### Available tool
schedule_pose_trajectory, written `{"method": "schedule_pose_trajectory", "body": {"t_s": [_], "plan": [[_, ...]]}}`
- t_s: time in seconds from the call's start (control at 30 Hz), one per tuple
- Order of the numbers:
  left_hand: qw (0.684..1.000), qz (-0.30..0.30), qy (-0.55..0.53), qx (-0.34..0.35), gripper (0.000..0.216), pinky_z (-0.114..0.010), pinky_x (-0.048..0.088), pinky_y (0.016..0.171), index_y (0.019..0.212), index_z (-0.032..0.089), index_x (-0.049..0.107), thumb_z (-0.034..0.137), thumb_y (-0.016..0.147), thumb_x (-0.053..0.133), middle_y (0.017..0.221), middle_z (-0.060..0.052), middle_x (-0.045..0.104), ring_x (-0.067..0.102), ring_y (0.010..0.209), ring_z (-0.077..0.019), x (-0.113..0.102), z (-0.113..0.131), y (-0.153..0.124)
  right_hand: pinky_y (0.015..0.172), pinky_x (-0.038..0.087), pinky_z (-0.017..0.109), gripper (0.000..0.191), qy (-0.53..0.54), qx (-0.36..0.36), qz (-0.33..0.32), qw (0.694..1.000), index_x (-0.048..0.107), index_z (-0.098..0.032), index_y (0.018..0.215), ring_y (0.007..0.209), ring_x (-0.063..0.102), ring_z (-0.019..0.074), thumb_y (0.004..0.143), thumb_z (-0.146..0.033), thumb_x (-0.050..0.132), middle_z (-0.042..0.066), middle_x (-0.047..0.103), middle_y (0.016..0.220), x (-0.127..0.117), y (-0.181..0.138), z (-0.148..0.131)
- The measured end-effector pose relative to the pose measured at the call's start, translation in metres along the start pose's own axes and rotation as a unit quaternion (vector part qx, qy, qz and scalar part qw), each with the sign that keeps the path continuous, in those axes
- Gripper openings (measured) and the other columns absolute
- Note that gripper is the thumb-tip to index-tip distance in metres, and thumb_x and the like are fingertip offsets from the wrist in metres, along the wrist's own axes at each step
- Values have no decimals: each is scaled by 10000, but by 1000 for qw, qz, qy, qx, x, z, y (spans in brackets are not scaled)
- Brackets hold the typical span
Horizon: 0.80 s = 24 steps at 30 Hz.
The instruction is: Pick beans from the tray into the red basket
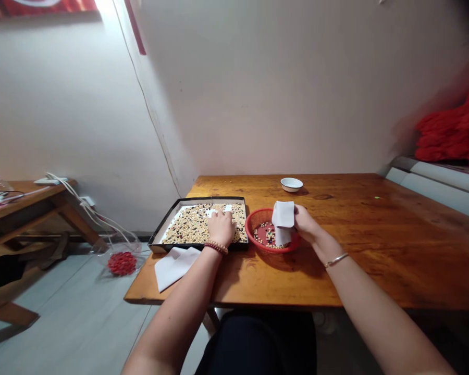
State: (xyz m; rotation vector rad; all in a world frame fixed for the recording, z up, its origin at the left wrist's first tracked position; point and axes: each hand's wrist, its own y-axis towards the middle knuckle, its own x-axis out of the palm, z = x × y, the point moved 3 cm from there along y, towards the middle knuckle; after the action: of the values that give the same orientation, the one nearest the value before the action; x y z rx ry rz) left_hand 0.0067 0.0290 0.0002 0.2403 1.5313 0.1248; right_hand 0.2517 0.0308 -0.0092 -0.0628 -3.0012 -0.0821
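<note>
My left hand (221, 228) reaches into a shallow black-edged tray (153, 240) spread with pale and dark beans (191, 221). Its fingers are bent down among the beans, and the fingertips are hidden. A folded white cloth or paper (283, 214) is gripped in my right hand (304, 223), above the right side of a red plastic basket (260, 214). The lower end of this white piece hangs inside the basket. More pale and dark beans lie on the basket's bottom. White patches of the tray's base show near my left fingers.
Another white cloth or paper (174, 268) lies on the wooden table (359, 229) in front of the tray. A small white bowl (292, 184) stands at the back. Leftward, a clear bag with red pieces (122, 263) is on the floor beside a second table (27, 195) with cables.
</note>
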Motion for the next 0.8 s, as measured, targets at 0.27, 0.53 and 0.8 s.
{"method": "schedule_pose_trajectory", "body": {"t_s": [0.27, 0.53, 0.8], "plan": [[995, -89, -35, 3, 313, -367, 527, 888, 1143, 176, 728, 295, 986, 485, 1199, -162, 697, 683, 1087, -287, 5, 0, 2, 646, 525, 331, 425, -56, -41, -1, 998, 708, -168, 728, 713, 678, 247, 478, -450, 905, 84, 766, 769, -2, 6, 7], [994, -82, -68, 28, 295, -336, 532, 889, 1059, 185, 772, 232, 950, 503, 1123, -147, 754, 703, 1070, -275, 14, -1, 8, 587, 468, 277, 323, -25, -51, 22, 998, 729, -163, 731, 631, 582, 166, 532, -384, 854, 42, 732, 702, -2, 8, 15], [994, -100, -49, -7, 299, -341, 536, 839, 1036, 164, 771, 215, 945, 490, 1066, -174, 764, 725, 1021, -287, 16, -3, 9, 512, 380, 257, 367, -5, -80, 32, 996, 586, -193, 639, 576, 446, 120, 564, -468, 816, -12, 576, 598, -4, 3, 9]]}}
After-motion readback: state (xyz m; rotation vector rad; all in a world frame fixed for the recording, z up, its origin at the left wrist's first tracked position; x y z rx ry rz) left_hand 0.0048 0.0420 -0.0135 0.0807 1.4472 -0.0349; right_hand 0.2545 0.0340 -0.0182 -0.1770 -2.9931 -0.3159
